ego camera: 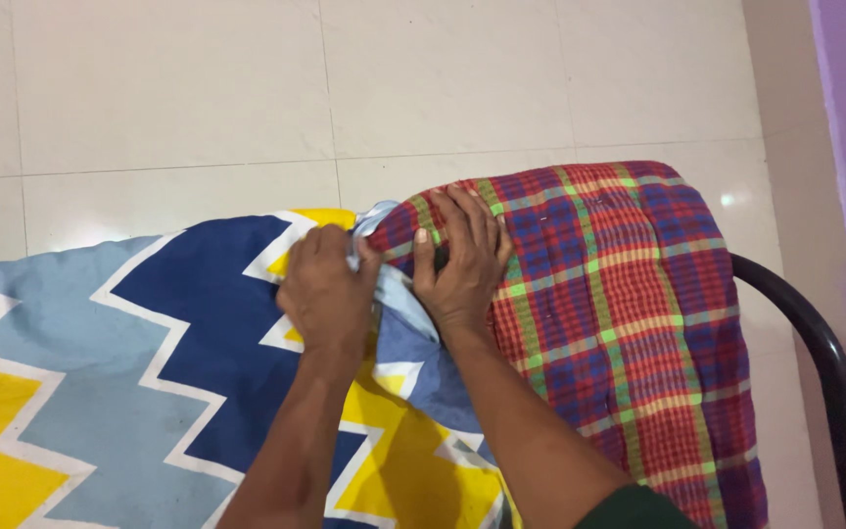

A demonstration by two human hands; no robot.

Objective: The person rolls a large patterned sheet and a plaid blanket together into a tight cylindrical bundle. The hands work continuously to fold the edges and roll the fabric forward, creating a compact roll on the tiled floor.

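We see the zigzag bedsheet (149, 372) covering most of the bed, while the plaid mattress (619, 323) end remains bare. Left hand (330, 294) clenches the sheet's edge; right hand (462, 260) grips the mattress corner.

We see soft, even indoor light; pale glare patches sit on the floor tiles (178, 88) at nine and two o'clock (faint ones), shadows stay weak, focus sharp throughout.
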